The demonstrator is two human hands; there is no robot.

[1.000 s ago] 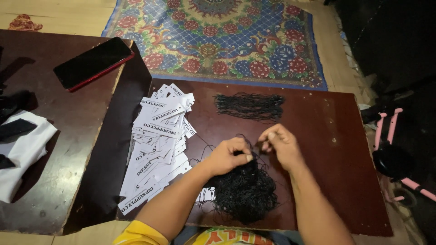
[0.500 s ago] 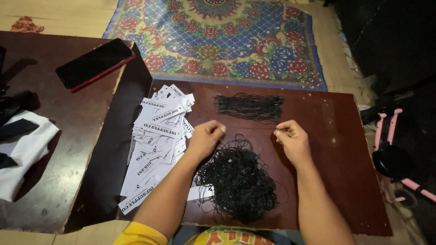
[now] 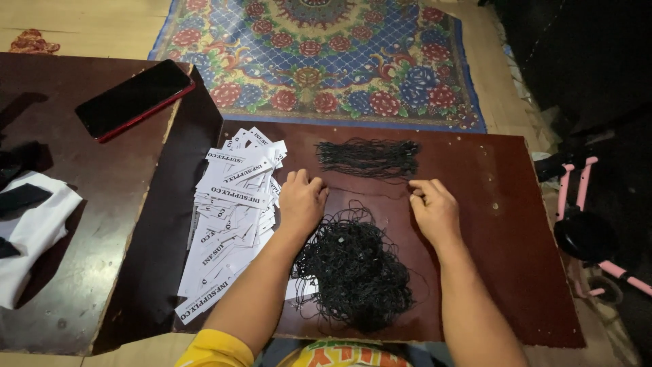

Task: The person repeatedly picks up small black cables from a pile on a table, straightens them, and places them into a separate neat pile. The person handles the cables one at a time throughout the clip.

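**Hands stretch a black string on the worktop**

A phone (image 3: 134, 98) lies far left, paper tags (image 3: 234, 204) beside it. The left hand (image 3: 302, 200) and right hand (image 3: 433, 207), fingers curled, pinch one taut black string (image 3: 370, 190) between the straightened bundle (image 3: 368, 158) and tangled pile (image 3: 353, 268).

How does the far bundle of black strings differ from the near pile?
The far bundle lies stretched out straight in a flat, narrow band; the near pile is a loose, rounded tangle of loops. The far bundle is smaller, the near pile much bulkier. The far bundle lies beyond both hands; the near pile sits between the forearms, below the left hand and right hand. Both are thin black strings on the brown board.
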